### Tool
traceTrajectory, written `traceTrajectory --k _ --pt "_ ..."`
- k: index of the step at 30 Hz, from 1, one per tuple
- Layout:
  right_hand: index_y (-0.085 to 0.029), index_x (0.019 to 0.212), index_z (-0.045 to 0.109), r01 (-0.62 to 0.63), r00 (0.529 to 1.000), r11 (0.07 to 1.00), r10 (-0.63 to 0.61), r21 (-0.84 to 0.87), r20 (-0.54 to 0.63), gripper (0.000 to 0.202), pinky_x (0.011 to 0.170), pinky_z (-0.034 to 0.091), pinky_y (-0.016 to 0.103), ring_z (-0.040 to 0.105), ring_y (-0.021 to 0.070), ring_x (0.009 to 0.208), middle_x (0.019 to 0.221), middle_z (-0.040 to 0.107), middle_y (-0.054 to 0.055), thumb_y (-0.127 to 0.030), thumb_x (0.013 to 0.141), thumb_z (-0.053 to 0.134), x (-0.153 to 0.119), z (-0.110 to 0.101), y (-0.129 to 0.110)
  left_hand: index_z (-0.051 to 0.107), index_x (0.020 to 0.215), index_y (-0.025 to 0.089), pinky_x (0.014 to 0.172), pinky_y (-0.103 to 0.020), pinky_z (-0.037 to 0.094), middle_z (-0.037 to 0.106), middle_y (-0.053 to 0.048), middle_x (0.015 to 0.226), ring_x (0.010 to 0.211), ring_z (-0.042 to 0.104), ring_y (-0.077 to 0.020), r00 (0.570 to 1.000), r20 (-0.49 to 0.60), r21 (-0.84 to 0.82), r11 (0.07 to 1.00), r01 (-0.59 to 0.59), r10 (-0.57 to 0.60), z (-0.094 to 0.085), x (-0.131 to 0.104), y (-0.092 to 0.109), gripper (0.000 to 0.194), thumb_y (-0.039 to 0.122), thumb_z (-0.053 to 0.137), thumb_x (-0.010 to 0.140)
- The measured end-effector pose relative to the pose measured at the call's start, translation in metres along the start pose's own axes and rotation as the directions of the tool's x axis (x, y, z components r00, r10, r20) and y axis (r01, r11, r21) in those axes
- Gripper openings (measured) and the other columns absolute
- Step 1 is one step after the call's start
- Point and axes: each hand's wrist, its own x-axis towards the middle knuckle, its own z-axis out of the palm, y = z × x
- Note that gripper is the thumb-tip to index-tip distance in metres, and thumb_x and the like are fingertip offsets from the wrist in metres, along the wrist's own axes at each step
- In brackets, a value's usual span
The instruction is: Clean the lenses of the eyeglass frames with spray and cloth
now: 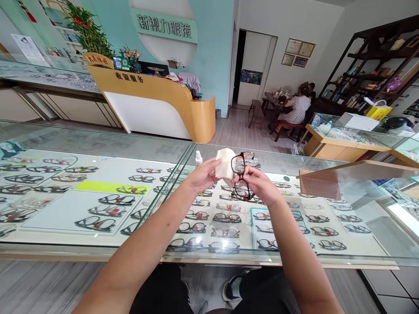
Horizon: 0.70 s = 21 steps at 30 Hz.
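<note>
My left hand [205, 175] pinches a cream cleaning cloth [225, 163] above the glass counter. Close beside it, my right hand [260, 185] grips a pair of black-framed eyeglasses [242, 171] around the middle of the frame. The glasses are turned on end, one lens above the other, and the cloth is next to the upper lens; whether they touch I cannot tell. A small white spray bottle [198, 158] stands on the counter just behind my left hand.
The glass display case [193, 146] holds many rows of eyeglasses under its top. A brown ribbed board [319, 185] stands at the right. Beyond are a wooden cashier desk [203, 115], a second display case [340, 135] and people seated at a table [296, 109].
</note>
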Motion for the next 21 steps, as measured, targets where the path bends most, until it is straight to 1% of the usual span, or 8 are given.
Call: traceTrajectory --k 2,4,6,8,10,13,16,21 --pt "-0.025 0.088 0.063 -0.002 1.000 1.000 0.002 0.014 -0.004 0.033 0.096 0.053 0.040 0.074 0.0256 0.099 0.097 0.081 0.006 -0.045 0.090 0.089 0.000 -0.001 0.001 0.080 0.106 0.008 0.065 -0.027 0.062 0.081 -0.010 0.085 0.071 0.075 -0.0188 1.000 0.019 -0.056 0.998 0.006 -0.005 0.000 0.000 0.002 0.021 0.020 0.075 0.089" --pt "-0.024 0.089 0.063 0.007 1.000 1.000 -0.007 0.020 -0.010 0.031 0.094 0.054 0.039 0.073 0.0250 0.099 0.101 0.081 0.007 -0.044 0.092 0.087 0.001 -0.001 0.002 0.081 0.108 0.007 0.070 -0.029 0.064 0.082 -0.011 0.090 0.074 0.075 -0.0190 0.999 0.038 -0.088 0.996 -0.001 0.004 0.000 0.000 0.003 0.028 0.012 0.069 0.084" --pt "-0.024 0.090 0.063 0.016 1.000 1.000 -0.016 0.025 -0.014 0.030 0.093 0.054 0.039 0.073 0.0246 0.099 0.101 0.081 0.007 -0.043 0.093 0.086 0.001 -0.001 0.003 0.083 0.112 0.008 0.074 -0.027 0.064 0.084 -0.011 0.099 0.079 0.077 -0.0184 0.999 0.045 -0.051 0.998 -0.022 0.024 0.000 0.001 0.003 0.041 0.003 0.068 0.074" --pt "-0.024 0.089 0.063 0.013 1.000 0.999 -0.013 0.035 -0.016 0.031 0.092 0.054 0.038 0.074 0.0247 0.099 0.099 0.082 0.007 -0.043 0.092 0.087 0.002 0.000 0.002 0.084 0.115 0.012 0.074 -0.022 0.062 0.085 -0.009 0.102 0.082 0.077 -0.0161 0.998 0.029 0.022 0.999 -0.049 0.049 0.001 0.002 0.002 0.045 -0.001 0.074 0.073" --pt "-0.025 0.088 0.062 -0.002 1.000 0.999 0.002 0.042 -0.014 0.033 0.089 0.054 0.037 0.075 0.0249 0.098 0.097 0.082 0.006 -0.044 0.091 0.088 0.002 0.001 0.003 0.085 0.115 0.014 0.071 -0.020 0.060 0.084 -0.007 0.096 0.078 0.075 -0.0138 0.997 0.025 0.082 0.994 -0.073 0.071 0.003 0.001 -0.001 0.041 0.006 0.087 0.075" --pt "-0.024 0.088 0.061 -0.020 1.000 0.999 0.021 0.044 -0.009 0.035 0.089 0.053 0.036 0.075 0.0246 0.098 0.098 0.082 0.007 -0.045 0.090 0.089 0.003 0.004 0.005 0.084 0.115 0.015 0.069 -0.022 0.058 0.082 -0.007 0.094 0.076 0.073 -0.0138 0.989 0.048 0.144 0.979 -0.146 0.141 0.007 -0.001 -0.005 0.049 0.022 0.102 0.070" --pt "-0.024 0.089 0.061 -0.042 0.999 0.998 0.041 0.051 0.010 0.036 0.089 0.052 0.035 0.075 0.0238 0.097 0.098 0.082 0.007 -0.046 0.090 0.089 0.004 0.007 0.012 0.078 0.110 0.016 0.062 -0.024 0.056 0.081 -0.005 0.092 0.068 0.073 -0.0148 0.982 0.032 0.179 0.966 -0.189 0.186 0.013 -0.004 -0.012 0.053 0.032 0.105 0.068" --pt "-0.024 0.090 0.060 -0.079 0.996 0.994 0.077 0.069 0.038 0.038 0.084 0.051 0.034 0.074 0.0225 0.092 0.095 0.082 0.007 -0.047 0.089 0.090 0.006 0.013 0.021 0.060 0.110 0.021 0.047 -0.023 0.045 0.073 0.003 0.078 0.048 0.064 -0.0125 0.986 -0.013 0.217 0.963 -0.158 0.165 0.019 -0.009 -0.023 0.066 0.051 0.103 0.070"
